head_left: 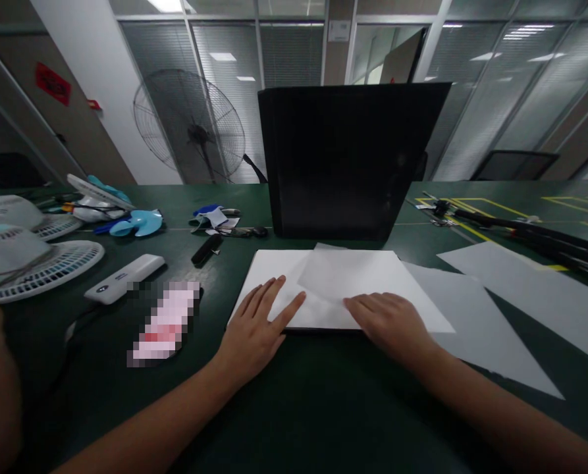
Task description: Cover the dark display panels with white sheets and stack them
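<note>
A white sheet of paper point(268, 268) lies flat before me on a thin, dark-edged board or pad, mostly hidden. Over it, turned at an angle, is a thinner sheet of paper point(336, 273). My left hand point(254, 329) rests on the left part of the white surface, its fingers stretched out and spread. At the lower edge of the thinner sheet, my right hand point(390, 322) has its fingers bent together, with the sheet's edge running into them; part of the grip is hidden. A large black panel point(346, 164) stands upright just behind the papers.
Loose white sheets point(481, 322) lie at right, with dark rods point(535, 230) beyond. Left are a pixelated pink object point(168, 322), a white power bank point(126, 276), a black stick-like item point(206, 250) and fan parts point(47, 263). A blurred shape fills the left edge.
</note>
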The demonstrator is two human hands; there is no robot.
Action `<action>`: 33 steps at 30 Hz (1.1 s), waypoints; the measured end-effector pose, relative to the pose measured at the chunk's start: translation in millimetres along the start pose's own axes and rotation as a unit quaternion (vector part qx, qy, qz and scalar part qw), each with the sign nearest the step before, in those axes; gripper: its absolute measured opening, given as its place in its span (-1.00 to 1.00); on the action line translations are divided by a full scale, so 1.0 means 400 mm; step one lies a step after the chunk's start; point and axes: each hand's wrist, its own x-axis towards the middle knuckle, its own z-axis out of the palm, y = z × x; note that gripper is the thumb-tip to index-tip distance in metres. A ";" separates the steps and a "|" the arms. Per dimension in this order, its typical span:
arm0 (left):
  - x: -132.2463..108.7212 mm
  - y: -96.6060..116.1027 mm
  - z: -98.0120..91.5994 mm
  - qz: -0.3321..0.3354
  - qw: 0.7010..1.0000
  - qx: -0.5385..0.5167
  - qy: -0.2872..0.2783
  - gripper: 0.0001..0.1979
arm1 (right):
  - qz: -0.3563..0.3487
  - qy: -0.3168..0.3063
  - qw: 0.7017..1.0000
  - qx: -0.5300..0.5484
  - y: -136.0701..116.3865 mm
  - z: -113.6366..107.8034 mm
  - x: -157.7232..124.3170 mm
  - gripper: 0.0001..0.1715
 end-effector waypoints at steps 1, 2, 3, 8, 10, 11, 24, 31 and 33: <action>0.000 -0.001 0.000 0.022 1.000 0.003 0.004 -0.12 | -0.031 0.006 0.999 0.018 -0.021 0.005 -0.001 -0.56; 0.000 -0.002 0.002 0.041 0.999 0.005 0.006 -0.23 | -0.052 0.017 0.998 0.039 -0.038 0.009 -0.001 -0.59; 0.000 -0.003 0.003 0.056 0.998 0.005 0.007 -0.35 | -0.067 0.030 0.995 0.063 -0.051 0.012 -0.002 -0.63; 0.000 -0.011 0.006 0.055 0.998 0.000 -0.010 -0.71 | -0.024 0.060 0.987 0.146 -0.034 0.000 0.010 -0.55; 0.001 -0.011 0.004 0.041 0.999 0.003 -0.026 -0.67 | 0.087 0.065 0.988 0.113 0.022 -0.002 0.013 -0.48; 0.002 -0.010 0.004 0.033 0.999 0.005 -0.034 -0.65 | 0.157 0.059 0.983 0.078 0.061 0.001 0.010 -0.44; 0.004 0.000 -0.003 -0.054 0.996 0.023 -0.069 -0.73 | 0.470 -0.161 0.868 0.026 0.383 0.075 -0.104 -0.29; 0.008 -0.001 -0.005 -0.063 0.992 0.011 -0.104 -0.60 | 0.414 -0.129 0.899 0.066 0.356 0.117 -0.076 -0.22; 0.007 -0.002 -0.003 -0.062 0.992 0.013 -0.106 -0.55 | 0.407 -0.121 0.902 0.072 0.351 0.119 -0.073 -0.22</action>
